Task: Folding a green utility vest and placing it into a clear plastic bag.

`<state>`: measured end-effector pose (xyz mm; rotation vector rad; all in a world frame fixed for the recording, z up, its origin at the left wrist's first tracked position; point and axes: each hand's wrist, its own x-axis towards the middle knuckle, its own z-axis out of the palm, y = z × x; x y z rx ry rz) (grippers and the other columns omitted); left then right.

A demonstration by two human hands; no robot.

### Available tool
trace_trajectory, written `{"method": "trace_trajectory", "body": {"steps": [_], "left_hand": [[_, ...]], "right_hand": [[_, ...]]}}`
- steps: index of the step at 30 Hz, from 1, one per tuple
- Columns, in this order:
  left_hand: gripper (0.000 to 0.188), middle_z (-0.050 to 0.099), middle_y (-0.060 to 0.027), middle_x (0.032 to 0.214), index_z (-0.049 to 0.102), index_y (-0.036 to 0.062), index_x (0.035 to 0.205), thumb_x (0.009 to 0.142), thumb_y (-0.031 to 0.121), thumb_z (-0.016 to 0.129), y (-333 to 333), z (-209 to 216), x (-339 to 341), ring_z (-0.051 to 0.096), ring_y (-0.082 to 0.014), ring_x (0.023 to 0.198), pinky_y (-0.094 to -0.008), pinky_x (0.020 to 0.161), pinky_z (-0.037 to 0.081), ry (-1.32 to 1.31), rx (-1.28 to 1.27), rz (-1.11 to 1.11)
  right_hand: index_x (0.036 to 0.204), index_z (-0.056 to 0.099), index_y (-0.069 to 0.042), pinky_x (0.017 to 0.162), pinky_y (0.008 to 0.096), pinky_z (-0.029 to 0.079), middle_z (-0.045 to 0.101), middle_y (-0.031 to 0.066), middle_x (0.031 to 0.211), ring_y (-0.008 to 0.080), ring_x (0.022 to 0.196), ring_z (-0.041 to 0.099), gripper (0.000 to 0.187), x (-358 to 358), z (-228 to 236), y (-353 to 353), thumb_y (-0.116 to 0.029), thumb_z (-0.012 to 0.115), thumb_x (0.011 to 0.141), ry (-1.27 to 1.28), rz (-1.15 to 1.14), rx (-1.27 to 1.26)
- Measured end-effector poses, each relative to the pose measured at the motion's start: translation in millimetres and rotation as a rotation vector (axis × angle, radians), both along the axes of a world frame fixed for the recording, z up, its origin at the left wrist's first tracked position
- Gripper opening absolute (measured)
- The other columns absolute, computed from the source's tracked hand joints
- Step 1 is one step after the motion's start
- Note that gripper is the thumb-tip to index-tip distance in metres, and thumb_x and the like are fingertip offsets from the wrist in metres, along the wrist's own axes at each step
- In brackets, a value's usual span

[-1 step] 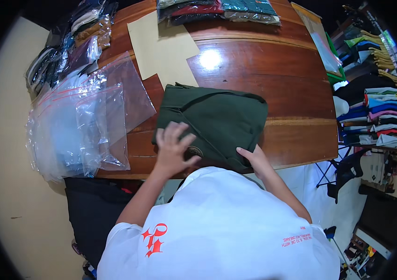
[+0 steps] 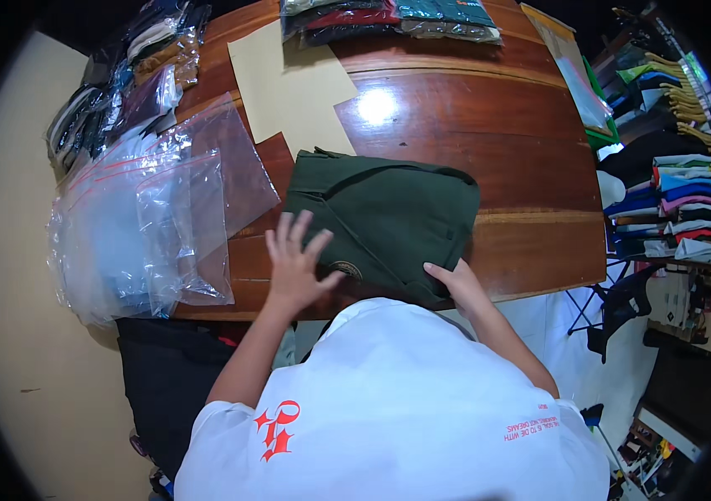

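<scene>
A folded dark green garment [image 2: 397, 209] lies flat near the table's front edge, with a slanting seam across it and a small round patch by its lower left part. Over its left edge my left hand [image 2: 295, 265] is open, fingers spread; whether the fingertips touch the cloth is hard to tell. My right hand [image 2: 458, 284] pinches the lower right corner, thumb on top and fingers hidden underneath. Left of the garment is a pile of clear plastic bags [image 2: 147, 225] with red seal strips.
Cardboard sheets [image 2: 293, 88] lie behind the garment on the glossy wooden table [image 2: 531, 167]. Bagged folded clothes [image 2: 389, 21] sit at the far edge, and more bagged clothes [image 2: 163, 50] are stacked far left. Clothes on hangers [image 2: 681, 200] hang beyond the table's right side.
My left hand has shifted a little left, toward the garment's edge, uncovering more of the round patch. The right hand and the garment look the same.
</scene>
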<state>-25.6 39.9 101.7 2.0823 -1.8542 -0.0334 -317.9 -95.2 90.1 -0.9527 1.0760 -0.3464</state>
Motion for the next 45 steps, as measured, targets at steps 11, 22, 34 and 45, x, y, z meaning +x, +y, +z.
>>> {"method": "trace_trajectory", "body": {"steps": [11,22,34,45], "left_hand": [[0.074,0.059,-0.0235,0.135,0.040,0.0052,0.141,0.076,0.002,0.075,23.5,-53.2,52.4,0.063,-0.0422,0.112,-0.0464,0.093,0.053,0.224,0.026,0.131],[0.064,0.067,-0.0234,0.108,0.037,0.0094,0.143,0.086,0.007,0.065,53.8,-69.4,19.8,0.066,-0.0436,0.084,-0.0498,0.074,0.053,0.238,0.005,0.199],[0.079,0.056,-0.0238,0.125,0.038,0.0045,0.145,0.074,0.014,0.072,59.9,-31.8,11.6,0.053,-0.0433,0.120,-0.0559,0.097,0.042,0.228,0.258,0.132],[0.060,0.017,-0.0063,0.168,0.049,0.0326,0.147,0.091,0.049,0.062,-71.4,17.9,-35.2,0.013,-0.0499,0.150,-0.0757,0.110,0.018,-0.059,0.029,0.093]], "right_hand": [[0.141,0.045,0.003,0.106,0.0368,0.043,0.059,0.0132,0.136,0.0229,0.121,0.058,0.051,20.9,13.9,-17.5,-0.016,0.062,0.097,-0.235,-0.097,0.141],[0.129,0.056,0.003,0.094,0.0381,0.050,0.070,0.0214,0.118,0.0292,0.110,0.068,0.041,18.1,-45.6,-31.2,-0.014,0.067,0.094,0.229,-0.099,-0.535],[0.136,0.055,-0.001,0.100,0.0336,0.046,0.067,0.0085,0.124,0.0184,0.111,0.062,0.039,24.6,-46.8,-92.4,-0.006,0.060,0.097,0.030,0.053,-0.159],[0.143,0.045,-0.007,0.096,0.0475,0.048,0.065,0.0283,0.119,0.0468,0.115,0.060,0.051,32.9,-76.0,-89.2,-0.015,0.061,0.095,0.388,0.140,-0.732]]}}
